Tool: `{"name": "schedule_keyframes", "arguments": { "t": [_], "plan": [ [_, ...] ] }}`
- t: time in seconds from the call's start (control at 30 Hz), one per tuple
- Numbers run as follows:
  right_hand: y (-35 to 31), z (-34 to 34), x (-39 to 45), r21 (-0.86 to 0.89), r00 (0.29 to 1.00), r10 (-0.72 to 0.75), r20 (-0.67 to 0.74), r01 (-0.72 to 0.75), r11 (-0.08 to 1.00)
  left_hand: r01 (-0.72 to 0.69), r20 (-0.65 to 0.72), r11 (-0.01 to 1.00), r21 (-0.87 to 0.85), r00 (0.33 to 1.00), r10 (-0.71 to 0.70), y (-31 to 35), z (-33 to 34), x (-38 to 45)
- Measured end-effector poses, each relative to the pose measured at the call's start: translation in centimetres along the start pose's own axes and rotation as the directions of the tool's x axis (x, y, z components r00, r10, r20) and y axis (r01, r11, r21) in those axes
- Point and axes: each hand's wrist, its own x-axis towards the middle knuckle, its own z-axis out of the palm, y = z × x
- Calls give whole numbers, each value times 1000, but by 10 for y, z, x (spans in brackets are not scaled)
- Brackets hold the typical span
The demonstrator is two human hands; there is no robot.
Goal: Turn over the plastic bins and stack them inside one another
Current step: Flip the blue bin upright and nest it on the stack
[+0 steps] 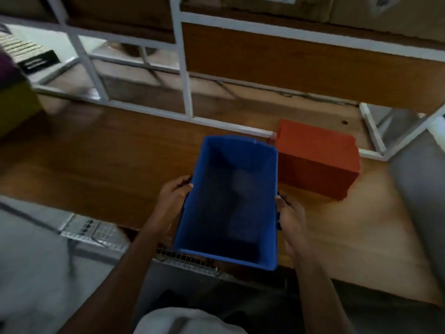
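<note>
A blue plastic bin is held open side up over the near edge of the wooden table. My left hand grips its left wall, thumb curled over the rim. My right hand grips the right wall, thumb at the rim. The bin looks empty inside. A red plastic bin lies upside down on the table just behind and to the right of the blue one, its flat base facing up. The two bins almost touch at the blue bin's far right corner.
A white metal shelf frame with wooden panels stands along the table's back edge. A yellow-green box sits at far left. A wire mesh rack lies below the table's near edge. Cardboard boxes fill the upper shelf.
</note>
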Motion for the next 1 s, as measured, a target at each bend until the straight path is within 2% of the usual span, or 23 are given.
{"name": "schedule_keyframes", "arguments": {
  "t": [0.33,0.67,1.0],
  "plan": [
    [-35,175,-32,-95,936,-125,330,164,982,-57,-335,997,-57,942,35,-16,-180,-28],
    [-53,385,-77,-82,890,-136,435,190,978,-86,-474,995,-50,879,52,-25,-382,-45],
    [-115,527,-111,-41,846,-193,498,245,969,-112,-511,993,-20,855,86,2,-534,-18]
  ]
}}
